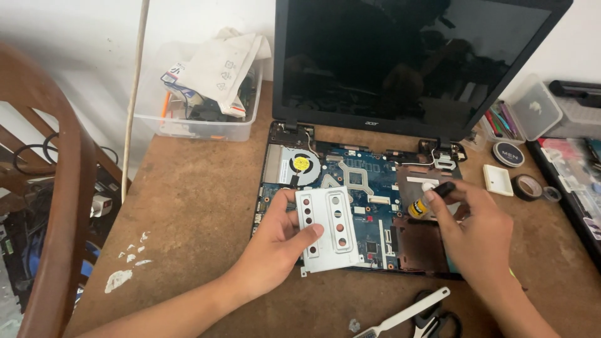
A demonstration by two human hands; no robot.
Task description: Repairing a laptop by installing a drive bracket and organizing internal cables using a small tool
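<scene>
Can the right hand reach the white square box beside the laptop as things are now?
Probably yes. The right hand is close to the white square box, with only bare table between them, but its fingers already pinch a small glue bottle.

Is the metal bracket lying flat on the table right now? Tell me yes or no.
No: the left hand holds the silver metal bracket up over the opened laptop, thumb across its face.

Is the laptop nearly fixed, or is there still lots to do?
Done: the laptop is open, its blue circuit board and fan bare. In hand: the left hand holds a silver metal bracket above the board; the right hand grips a small yellow-and-black tube. Left: the bracket isn't fitted and the cover is still off.
</scene>
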